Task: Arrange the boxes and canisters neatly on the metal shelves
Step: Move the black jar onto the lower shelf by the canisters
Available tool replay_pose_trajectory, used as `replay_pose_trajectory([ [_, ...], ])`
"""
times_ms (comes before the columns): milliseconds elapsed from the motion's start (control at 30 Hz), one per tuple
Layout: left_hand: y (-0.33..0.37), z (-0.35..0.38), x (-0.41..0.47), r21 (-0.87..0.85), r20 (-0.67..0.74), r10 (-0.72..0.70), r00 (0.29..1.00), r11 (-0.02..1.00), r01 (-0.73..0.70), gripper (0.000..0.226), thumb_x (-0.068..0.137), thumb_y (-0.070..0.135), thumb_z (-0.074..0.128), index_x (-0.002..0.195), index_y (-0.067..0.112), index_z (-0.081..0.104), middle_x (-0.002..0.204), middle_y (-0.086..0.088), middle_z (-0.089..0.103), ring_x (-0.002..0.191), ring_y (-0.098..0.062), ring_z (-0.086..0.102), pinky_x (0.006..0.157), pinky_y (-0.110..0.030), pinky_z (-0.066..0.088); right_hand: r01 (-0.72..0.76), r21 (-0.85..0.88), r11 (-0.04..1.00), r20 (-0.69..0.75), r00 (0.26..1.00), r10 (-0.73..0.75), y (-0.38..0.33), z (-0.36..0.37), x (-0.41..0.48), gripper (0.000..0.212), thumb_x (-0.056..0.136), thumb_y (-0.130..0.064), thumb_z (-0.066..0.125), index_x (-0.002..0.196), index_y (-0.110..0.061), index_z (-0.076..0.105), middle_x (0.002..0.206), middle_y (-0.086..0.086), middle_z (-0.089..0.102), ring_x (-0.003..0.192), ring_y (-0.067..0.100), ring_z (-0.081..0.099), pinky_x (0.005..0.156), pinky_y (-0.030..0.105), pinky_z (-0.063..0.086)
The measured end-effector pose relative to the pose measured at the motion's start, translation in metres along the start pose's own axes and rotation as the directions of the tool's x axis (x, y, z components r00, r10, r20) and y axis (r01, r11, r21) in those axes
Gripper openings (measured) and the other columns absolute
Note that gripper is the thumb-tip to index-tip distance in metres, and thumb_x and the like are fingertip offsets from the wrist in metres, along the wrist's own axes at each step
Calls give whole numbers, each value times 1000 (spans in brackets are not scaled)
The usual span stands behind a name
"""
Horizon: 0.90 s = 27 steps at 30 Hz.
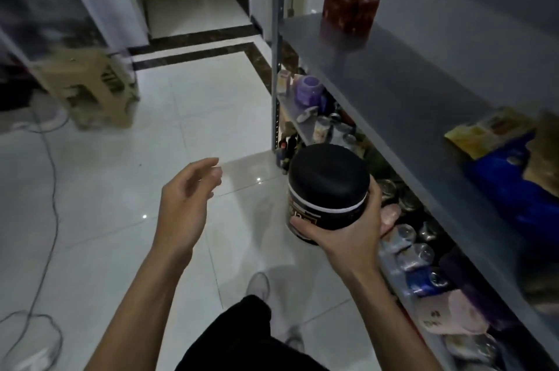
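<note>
My R hand (348, 234) wraps the canister (328, 186) just beside the shelf (393, 92), L hand (184, 204) loose, empty — a one-handed lift could clip shelf edge & slip.

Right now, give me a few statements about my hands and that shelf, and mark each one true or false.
1. The right hand grips the black canister. True.
2. The left hand holds a box. False: it holds nothing, and its fingers are loosely curled.
3. The red box stands on the grey shelf. True.
4. The black canister already sits on the grey shelf. False: it is held in the air beside the shelf, above the tiled floor.
</note>
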<state>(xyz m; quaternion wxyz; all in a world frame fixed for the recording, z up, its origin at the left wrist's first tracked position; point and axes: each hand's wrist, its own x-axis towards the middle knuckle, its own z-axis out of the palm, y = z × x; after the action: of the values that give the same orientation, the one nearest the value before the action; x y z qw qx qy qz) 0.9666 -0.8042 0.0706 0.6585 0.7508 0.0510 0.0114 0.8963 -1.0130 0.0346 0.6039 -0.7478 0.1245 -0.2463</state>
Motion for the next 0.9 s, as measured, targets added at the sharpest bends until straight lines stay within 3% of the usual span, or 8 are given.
replay_pose_trajectory([
  [200,-27,-10,35,-15,-72,-95,993,995,94,18,95,20,59,110,21,70,105,3,72,98,-11,67,94,-35,52,-77,-34,996,72,994,80,24,33,19,120,45,-17,101,143,-30,35,137,-11,50,125,2,51,102,23,47],
  [400,-31,11,140,-34,21,-87,996,996,87,17,96,21,59,109,25,69,109,3,71,105,-14,66,95,-35,51,-125,-70,990,-18,992,124,43,78,65,118,43,-11,100,141,-30,37,133,-11,52,118,-6,53,92,8,45],
  [700,-19,11,305,-2,136,-68,988,998,69,18,96,23,60,111,24,69,110,4,70,103,-12,67,94,-35,52,-182,-69,981,-182,969,167,48,169,170,118,40,-10,100,139,-28,38,131,-12,52,117,-6,52,94,10,45],
  [767,-18,5,330,0,131,-74,989,997,74,20,96,24,59,114,23,69,111,4,70,102,-11,67,92,-34,52,-173,-68,983,-181,971,158,48,188,197,120,40,-9,100,142,-24,38,134,-9,51,120,-1,52,98,13,45],
  [900,-22,-10,374,-15,91,-102,991,994,104,18,96,23,59,111,23,69,108,3,71,100,-13,68,89,-33,52,-147,-58,987,-134,981,138,47,226,253,118,42,-6,99,142,-20,37,132,-13,50,117,-7,52,94,10,45],
])
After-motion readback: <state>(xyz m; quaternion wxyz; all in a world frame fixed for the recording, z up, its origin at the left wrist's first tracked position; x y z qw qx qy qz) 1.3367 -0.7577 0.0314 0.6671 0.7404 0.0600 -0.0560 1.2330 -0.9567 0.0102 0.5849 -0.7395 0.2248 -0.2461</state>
